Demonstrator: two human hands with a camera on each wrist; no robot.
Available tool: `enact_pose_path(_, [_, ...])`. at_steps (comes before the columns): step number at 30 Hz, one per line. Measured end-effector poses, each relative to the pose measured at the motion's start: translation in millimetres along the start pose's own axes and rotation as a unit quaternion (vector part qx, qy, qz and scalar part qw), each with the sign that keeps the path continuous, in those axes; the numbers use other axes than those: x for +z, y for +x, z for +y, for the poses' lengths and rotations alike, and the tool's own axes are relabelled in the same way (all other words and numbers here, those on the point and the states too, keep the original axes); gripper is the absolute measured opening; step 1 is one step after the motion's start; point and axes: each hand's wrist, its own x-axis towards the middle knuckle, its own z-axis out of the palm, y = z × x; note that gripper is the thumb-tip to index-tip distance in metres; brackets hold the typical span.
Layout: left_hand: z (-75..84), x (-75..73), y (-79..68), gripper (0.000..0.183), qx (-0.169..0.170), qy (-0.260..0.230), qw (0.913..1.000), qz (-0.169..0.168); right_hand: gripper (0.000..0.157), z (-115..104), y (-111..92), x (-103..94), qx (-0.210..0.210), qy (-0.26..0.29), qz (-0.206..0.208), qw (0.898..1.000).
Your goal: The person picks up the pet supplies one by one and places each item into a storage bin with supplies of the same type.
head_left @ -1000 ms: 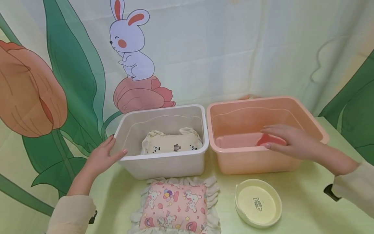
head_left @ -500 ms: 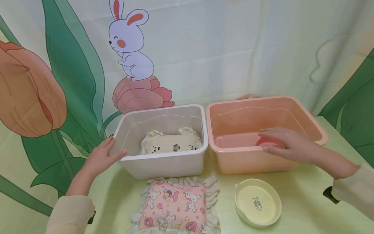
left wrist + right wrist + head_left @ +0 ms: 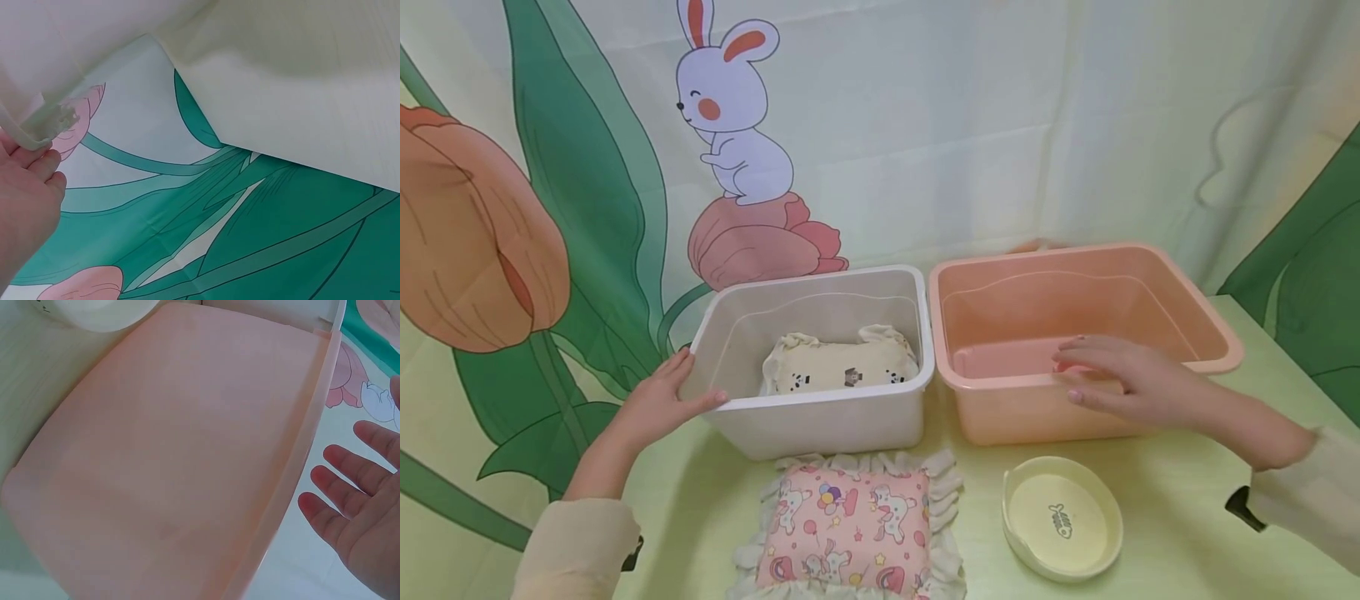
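My left hand (image 3: 658, 408) rests on the front left corner of the white plastic bin (image 3: 820, 429), its thumb over the front rim and its fingers at the left side. A cream pillow (image 3: 820, 367) with small animal prints lies inside that bin. Over the front rim of the pink bin (image 3: 1052, 412) hovers my right hand (image 3: 1150, 383). Its fingers are spread and nothing is held, as the right wrist view shows of the same hand (image 3: 369, 512). Behind these fingers, a small part of a red object (image 3: 1067, 365) shows in the pink bin; its kind is hidden.
A pink pillow (image 3: 850, 529) with ruffled edges and unicorn prints lies in front of the white bin. To its right sits a pale yellow round dish (image 3: 1060, 517) with a fish drawing. Behind the bins hangs a printed curtain (image 3: 940, 133).
My right hand has moved slightly left and lower over the pink bin, and more of the red object is covered. My left hand has stayed at the white bin's corner.
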Motion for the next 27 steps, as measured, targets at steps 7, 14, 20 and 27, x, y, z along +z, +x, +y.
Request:
enact_pose_path(7, [2.5,-2.0,0.5,0.096,-0.005,-0.009,0.9999,-0.009,0.039,-2,-1,3.1,0.011,0.002,-0.007,1.000])
enact_pose_path(14, [1.3,-1.7,0.9,0.097,-0.008,-0.010,0.9999,-0.010,0.042,-5,-2,5.5,0.008,0.013,-0.016,1.000])
enact_pose_path(20, [1.0,-1.6,0.8,0.098,-0.011,-0.013,0.9998,-0.014,0.042,-8,-3,9.0,-0.014,-0.004,-0.006,1.000])
enact_pose_path(27, [1.7,-2.1,0.6,0.098,-0.013,-0.012,0.9997,-0.015,0.042,-14,-3,9.0,-0.021,-0.006,-0.009,1.000])
